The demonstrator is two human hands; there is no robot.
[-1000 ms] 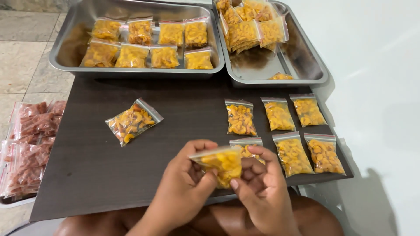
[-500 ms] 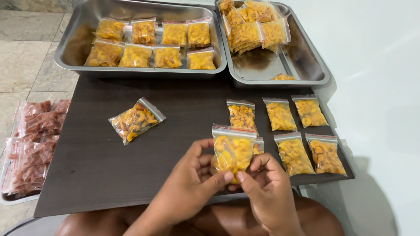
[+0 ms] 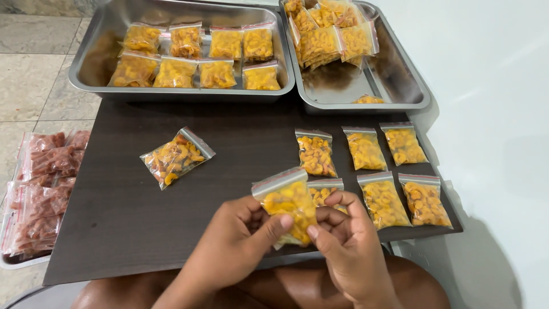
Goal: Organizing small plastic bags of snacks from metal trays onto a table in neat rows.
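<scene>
Both my hands hold one small clear zip bag of yellow snacks (image 3: 289, 203) upright above the near edge of the dark table (image 3: 126, 217). My left hand (image 3: 231, 249) grips it from the left with the thumb on its front. My right hand (image 3: 349, 246) pinches its lower right side. Just behind it lies another filled bag (image 3: 325, 191), partly hidden. Several more filled bags lie in rows on the table to the right, such as one bag (image 3: 315, 151). A single bag (image 3: 176, 157) lies tilted at the table's left middle.
Two steel trays stand at the back: the left tray (image 3: 91, 57) holds two rows of filled bags, the right tray (image 3: 400, 80) holds a pile of bags at its far end. Bags of reddish snacks (image 3: 43, 183) lie in a tray left of the table. My knees sit below.
The bag in my hands has been turned from lying flat to standing upright and tilted left. My hands shifted slightly lower on it. Everything else stays put.
</scene>
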